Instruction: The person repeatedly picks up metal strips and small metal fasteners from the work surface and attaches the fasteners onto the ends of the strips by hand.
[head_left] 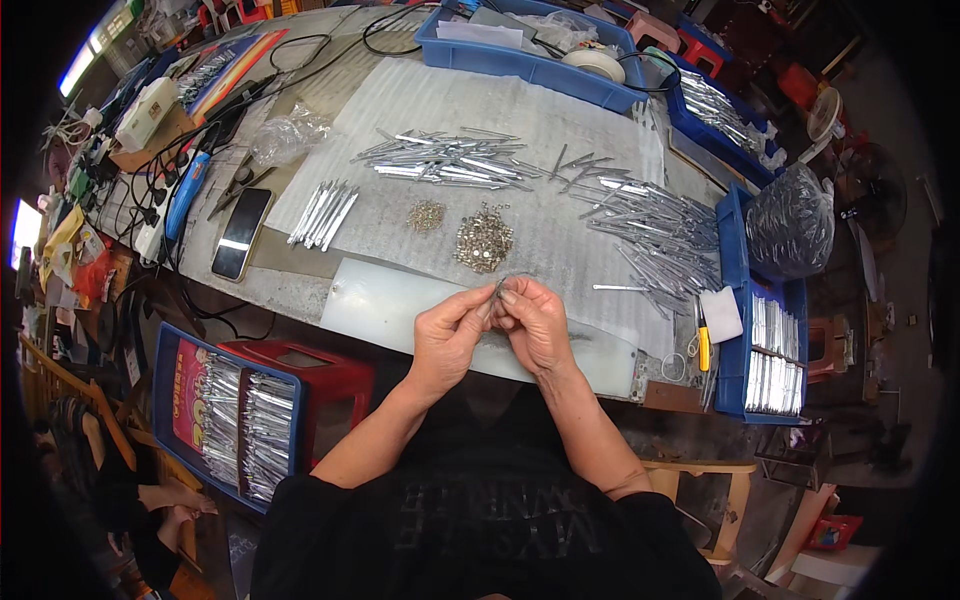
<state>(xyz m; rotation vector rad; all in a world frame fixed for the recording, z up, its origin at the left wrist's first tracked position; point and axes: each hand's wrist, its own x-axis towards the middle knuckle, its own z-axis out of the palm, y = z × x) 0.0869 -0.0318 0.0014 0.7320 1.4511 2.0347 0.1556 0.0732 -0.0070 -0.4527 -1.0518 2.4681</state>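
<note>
My left hand [450,332] and my right hand [537,328] meet above the near edge of the table. Both are closed, thumbs and fingertips pinched together around something small and greyish that I cannot make out. Just beyond the fingertips lies a pile of small shiny metal pieces [484,240]. A smaller heap of tiny gold-coloured parts [427,215] is to its left. Slim silver metal strips [445,158] form a loose pile farther back, and another heap of strips [660,235] spreads out at the right. Several strips [324,214] lie side by side at the left. Under my hands is a white board [385,300].
A phone [241,235] lies left, near cables and a blue-handled tool [187,195]. Blue trays stand at the back [540,68], right [735,290] and lower left [298,440]. A yellow-handled cutter [703,345] rests at the right edge. Another person's hand [185,500] shows lower left.
</note>
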